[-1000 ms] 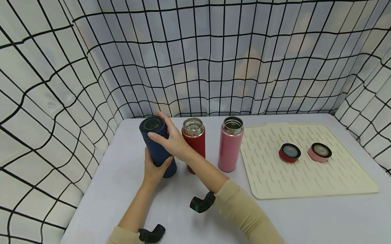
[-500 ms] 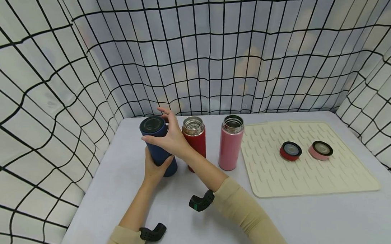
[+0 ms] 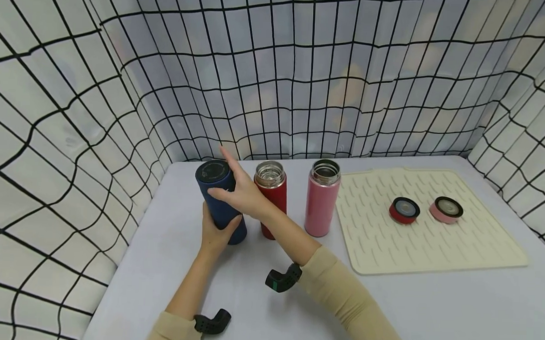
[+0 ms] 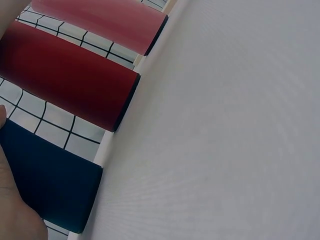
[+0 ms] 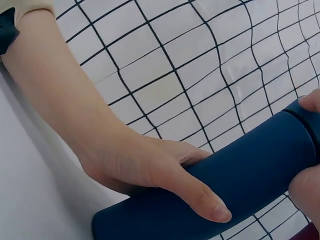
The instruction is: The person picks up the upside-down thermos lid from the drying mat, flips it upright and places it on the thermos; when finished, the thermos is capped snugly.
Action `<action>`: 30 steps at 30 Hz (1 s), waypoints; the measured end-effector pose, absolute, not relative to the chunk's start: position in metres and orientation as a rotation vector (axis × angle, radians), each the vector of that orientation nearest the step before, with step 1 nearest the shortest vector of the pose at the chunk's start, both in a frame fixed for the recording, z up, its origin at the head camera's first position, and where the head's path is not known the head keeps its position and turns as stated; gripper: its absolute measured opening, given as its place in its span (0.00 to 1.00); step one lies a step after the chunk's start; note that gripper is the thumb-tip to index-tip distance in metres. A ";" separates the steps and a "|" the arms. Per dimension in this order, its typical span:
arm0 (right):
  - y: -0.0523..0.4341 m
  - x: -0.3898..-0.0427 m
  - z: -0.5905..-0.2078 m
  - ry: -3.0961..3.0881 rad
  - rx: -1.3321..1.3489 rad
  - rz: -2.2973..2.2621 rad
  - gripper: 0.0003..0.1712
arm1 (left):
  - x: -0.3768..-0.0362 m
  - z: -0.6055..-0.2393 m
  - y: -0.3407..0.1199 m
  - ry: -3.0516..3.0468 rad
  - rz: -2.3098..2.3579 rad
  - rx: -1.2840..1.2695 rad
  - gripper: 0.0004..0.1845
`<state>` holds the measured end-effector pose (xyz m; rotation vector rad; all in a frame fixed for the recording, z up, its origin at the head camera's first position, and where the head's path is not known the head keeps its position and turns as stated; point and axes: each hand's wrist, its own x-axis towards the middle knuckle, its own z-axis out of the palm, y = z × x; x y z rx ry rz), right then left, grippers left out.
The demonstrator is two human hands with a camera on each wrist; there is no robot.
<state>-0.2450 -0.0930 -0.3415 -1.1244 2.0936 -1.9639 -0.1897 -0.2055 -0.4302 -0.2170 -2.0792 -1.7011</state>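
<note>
My left hand [image 3: 214,238] grips the lower body of a dark blue insulated bottle [image 3: 219,210], which stands on the table at the left with its lid [image 3: 212,172] on. In the right wrist view, the left thumb [image 5: 207,200] lies along the bottle's side. Around the lid, my right hand [image 3: 246,196] has its thumb at the near side and its index finger straight and pointing up past the far side. A seam shows between lid and body in the right wrist view. Just right stands a lidless red bottle [image 3: 273,197], partly behind the right forearm.
A lidless pink bottle [image 3: 321,206] stands right of the red one. On a cream ridged mat [image 3: 386,256] at the right lie a red lid [image 3: 404,211] and a pink lid [image 3: 446,210]. Black netting [image 3: 293,80] over white walls encloses the table's back and sides.
The right fingers bent in around the blue lid half a second ago and now are straightened away from it again. The left hand and the bottles have stayed in place.
</note>
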 end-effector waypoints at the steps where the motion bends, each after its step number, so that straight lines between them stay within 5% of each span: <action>1: -0.093 -0.245 -0.342 2.084 -1.118 -1.972 0.51 | -0.190 -0.430 -0.206 -2.084 -1.696 -0.209 0.39; 16: -0.093 -0.245 -0.340 2.051 -1.030 -1.983 0.43 | -0.205 -0.456 -0.218 -2.081 -1.687 -0.184 0.40; 30: -0.094 -0.243 -0.340 2.108 -0.963 -1.979 0.41 | -0.189 -0.428 -0.204 -2.081 -1.677 -0.205 0.39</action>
